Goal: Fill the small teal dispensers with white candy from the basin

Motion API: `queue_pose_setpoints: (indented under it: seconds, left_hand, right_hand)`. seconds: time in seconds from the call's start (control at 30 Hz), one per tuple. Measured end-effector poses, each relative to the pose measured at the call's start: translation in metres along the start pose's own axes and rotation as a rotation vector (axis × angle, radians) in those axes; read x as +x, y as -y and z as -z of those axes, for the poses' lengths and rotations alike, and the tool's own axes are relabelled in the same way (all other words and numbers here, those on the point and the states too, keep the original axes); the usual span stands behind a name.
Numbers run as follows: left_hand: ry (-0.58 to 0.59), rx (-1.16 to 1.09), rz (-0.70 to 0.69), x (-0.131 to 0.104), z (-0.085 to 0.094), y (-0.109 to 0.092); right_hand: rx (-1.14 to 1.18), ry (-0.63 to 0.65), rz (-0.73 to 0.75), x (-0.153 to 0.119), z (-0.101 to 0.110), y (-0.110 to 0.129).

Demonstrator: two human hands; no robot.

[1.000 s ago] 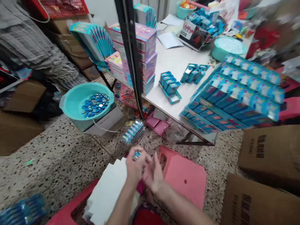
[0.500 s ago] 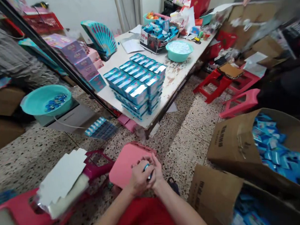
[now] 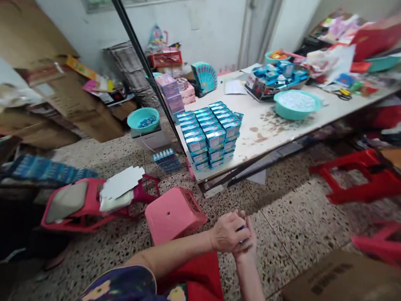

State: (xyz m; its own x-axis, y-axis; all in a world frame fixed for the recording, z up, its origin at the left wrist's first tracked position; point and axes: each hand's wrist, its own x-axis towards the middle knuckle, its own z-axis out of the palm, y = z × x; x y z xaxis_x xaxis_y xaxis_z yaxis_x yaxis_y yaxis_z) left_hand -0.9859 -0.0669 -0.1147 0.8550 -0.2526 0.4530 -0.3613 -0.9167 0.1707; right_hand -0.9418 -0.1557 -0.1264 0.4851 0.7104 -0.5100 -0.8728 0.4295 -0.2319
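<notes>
Close together above the floor, my left hand (image 3: 230, 232) and my right hand (image 3: 248, 241) meet over a red apron or cloth (image 3: 205, 273). The fingers of my left hand are curled round a small dark blue object (image 3: 242, 228), mostly hidden between the palms. Beneath it, my right hand is cupped, its fingers bent and partly covered. A pink stool (image 3: 171, 215) stands just left of the hands. Stacks of small blue boxes (image 3: 215, 134) rest on the near corner of the white table (image 3: 253, 144).
Teal basins (image 3: 293, 114) and a carton of blue packets (image 3: 277, 79) sit farther back on the table. Red stools (image 3: 353, 198) are at right. A cardboard box (image 3: 343, 277) fills the lower right. Stools with white card (image 3: 121, 184) stand left.
The view has swung left, so the big cartons of blue packets have left the frame. My joined hands now appear farther right and beside the pink stool instead of over it.
</notes>
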Motion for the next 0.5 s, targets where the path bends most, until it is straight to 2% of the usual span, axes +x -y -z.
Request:
queue_pose_setpoints:
  seconds: [0.1,0.2,0.27,0.37,0.43,0.5]
  left_hand:
    - [0.08,-0.001,0.202,0.042,-0.022,0.012]
    - [0.18,-0.089,0.417,0.097,-0.042,0.034]
    - [0.227,-0.141,0.458,0.136,-0.05,0.054]
    - [0.264,-0.18,0.499,0.189,-0.052,0.083]
    - [0.283,-0.195,0.531,0.218,-0.051,0.099]
    - [0.254,-0.238,0.599,0.243,-0.051,0.113]
  right_hand:
    - [-0.075,0.006,-0.038,0.033,-0.005,0.04]
    - [-0.131,-0.025,-0.051,0.067,-0.006,0.089]
    - [-0.145,-0.069,-0.057,0.086,-0.005,0.128]
    - [-0.103,-0.148,-0.077,0.113,-0.011,0.184]
    - [-0.075,-0.173,-0.116,0.132,-0.019,0.214]
    - [-0.094,-0.168,-0.166,0.153,-0.029,0.237]
